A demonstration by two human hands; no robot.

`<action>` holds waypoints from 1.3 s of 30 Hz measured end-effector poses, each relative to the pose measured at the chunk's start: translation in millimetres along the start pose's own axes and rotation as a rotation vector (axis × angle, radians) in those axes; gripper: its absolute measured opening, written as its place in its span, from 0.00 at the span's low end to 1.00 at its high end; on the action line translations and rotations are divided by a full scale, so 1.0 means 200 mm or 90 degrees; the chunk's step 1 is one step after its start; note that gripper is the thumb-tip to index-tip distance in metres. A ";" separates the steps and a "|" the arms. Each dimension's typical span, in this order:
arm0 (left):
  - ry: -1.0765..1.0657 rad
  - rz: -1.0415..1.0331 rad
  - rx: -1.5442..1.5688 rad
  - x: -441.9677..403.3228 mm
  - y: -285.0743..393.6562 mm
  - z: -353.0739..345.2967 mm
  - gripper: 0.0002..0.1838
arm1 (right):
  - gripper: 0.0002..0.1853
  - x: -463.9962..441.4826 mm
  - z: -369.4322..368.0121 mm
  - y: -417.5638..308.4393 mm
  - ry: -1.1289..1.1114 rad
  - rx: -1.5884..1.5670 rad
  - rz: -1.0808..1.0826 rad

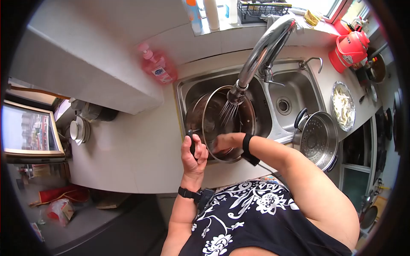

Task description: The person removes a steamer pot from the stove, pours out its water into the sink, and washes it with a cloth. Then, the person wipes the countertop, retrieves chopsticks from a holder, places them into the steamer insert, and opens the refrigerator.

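Lid held by knob in left hand, tilted under running tap over sink; right hand close to it, grip unclear

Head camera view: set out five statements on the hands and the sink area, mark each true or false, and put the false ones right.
1. Water sprays down from the faucet. True.
2. The left hand is empty. False: the left hand grips a black handle.
3. The right hand is over the right basin. False: the right hand is at the left basin.
4. A plate of white strips is to the right of the sink. True.
5. The pink bottle stands at the sink's right end. False: the pink bottle is near the sink's far left corner.
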State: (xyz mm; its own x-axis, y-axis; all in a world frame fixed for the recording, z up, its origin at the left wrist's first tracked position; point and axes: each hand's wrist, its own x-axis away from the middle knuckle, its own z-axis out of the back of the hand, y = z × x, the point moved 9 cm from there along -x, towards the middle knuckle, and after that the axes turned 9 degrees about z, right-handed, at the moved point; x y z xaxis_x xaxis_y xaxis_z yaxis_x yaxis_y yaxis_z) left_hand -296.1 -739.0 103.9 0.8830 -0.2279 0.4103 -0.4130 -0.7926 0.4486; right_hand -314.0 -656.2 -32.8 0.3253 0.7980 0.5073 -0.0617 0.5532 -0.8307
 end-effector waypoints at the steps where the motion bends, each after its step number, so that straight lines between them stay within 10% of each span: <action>1: 0.016 -0.010 0.001 -0.01 0.01 0.01 0.19 | 0.22 0.03 -0.03 -0.11 0.000 -0.141 0.009; 4: 0.036 -0.017 0.001 0.01 0.06 -0.03 0.18 | 0.17 0.06 -0.07 -0.07 0.037 -0.333 -0.003; 6: 0.038 -0.016 -0.013 0.00 0.09 -0.04 0.17 | 0.14 0.05 0.02 0.14 0.035 0.360 0.037; 9: 0.048 -0.011 -0.037 -0.02 0.11 -0.12 0.17 | 0.13 0.25 0.29 0.12 0.165 0.537 -0.099; 15: 0.017 -0.053 -0.183 -0.04 0.17 -0.38 0.16 | 0.14 0.41 0.50 0.32 0.423 -0.443 -0.072; 20: -0.013 -0.121 -0.421 0.02 0.16 -0.58 0.14 | 0.16 0.49 0.52 0.28 0.486 -0.764 0.033; 31: 0.030 -0.474 -0.971 0.19 0.20 -0.80 0.08 | 0.17 0.65 0.52 0.27 0.563 -0.753 0.052; 39: 0.007 -0.620 -1.028 0.25 0.16 -0.97 0.10 | 0.17 0.73 0.53 0.28 0.614 -0.721 0.076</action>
State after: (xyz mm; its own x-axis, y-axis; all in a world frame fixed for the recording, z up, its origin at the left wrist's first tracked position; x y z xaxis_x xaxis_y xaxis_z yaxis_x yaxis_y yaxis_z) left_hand -308.3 -666.1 292.0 0.9079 -0.0786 -0.4118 0.3735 0.5977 0.7094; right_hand -370.0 -484.1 18.8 0.8817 0.1134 0.4580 0.4678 -0.3374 -0.8169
